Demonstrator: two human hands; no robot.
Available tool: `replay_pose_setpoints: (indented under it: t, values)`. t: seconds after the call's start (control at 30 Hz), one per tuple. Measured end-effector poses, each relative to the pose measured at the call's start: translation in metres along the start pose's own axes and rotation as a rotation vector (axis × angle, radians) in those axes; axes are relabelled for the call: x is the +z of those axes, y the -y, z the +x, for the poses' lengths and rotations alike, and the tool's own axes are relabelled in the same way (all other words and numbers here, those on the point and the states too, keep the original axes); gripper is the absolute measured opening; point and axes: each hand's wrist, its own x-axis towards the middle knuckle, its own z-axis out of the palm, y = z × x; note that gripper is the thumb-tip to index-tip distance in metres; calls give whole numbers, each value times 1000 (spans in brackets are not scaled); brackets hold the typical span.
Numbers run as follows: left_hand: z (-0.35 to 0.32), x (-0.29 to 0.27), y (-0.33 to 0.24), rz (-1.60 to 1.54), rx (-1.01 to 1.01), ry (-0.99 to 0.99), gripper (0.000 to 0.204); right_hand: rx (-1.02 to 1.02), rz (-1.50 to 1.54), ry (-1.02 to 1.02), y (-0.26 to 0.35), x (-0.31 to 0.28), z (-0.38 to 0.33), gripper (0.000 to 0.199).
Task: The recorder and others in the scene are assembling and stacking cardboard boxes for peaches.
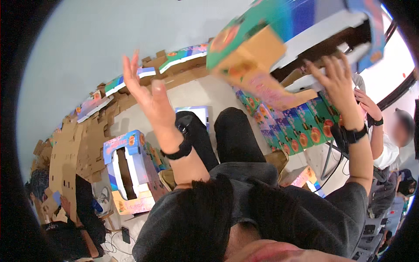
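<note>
A printed cardboard box [279,19], teal, blue and peach-patterned, hangs tilted in the air at the upper right, its flaps apart and its near flap blurred. My right hand [337,83] is raised at the box's open side with fingers spread; whether they touch the cardboard is unclear. To the left, my left hand [150,98] is lifted, palm and fingers open, holding nothing and well apart from the box. Both wrists wear black bands. Below my left hand, a similar box [148,174] stands on the floor with its top open.
Printed boxes [301,126] are stacked at the right. Flattened brown cardboard [65,153] and printed sheets [185,54] line the wall. A co-worker in a white shirt [386,153] is close on the right; another person [70,238] is at lower left. A phone [125,235] and cables lie on the floor.
</note>
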Motion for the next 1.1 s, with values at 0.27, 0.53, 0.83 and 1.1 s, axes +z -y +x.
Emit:
replay_pose_setpoints:
  t: [0.27,0.53,0.83,1.1]
  values:
    - [-33,8,32,-209,-226,821,146,-633,-3,-195,44,83,34,82]
    - [-57,46,51,-329,-446,904,150,-667,95,-253,79,139,43,80]
    - [-65,55,64,-257,-668,698,130,21,859,327,139,69,28,78]
    - [-72,57,73,-254,-769,518,125,515,1311,285,228,12,46,104]
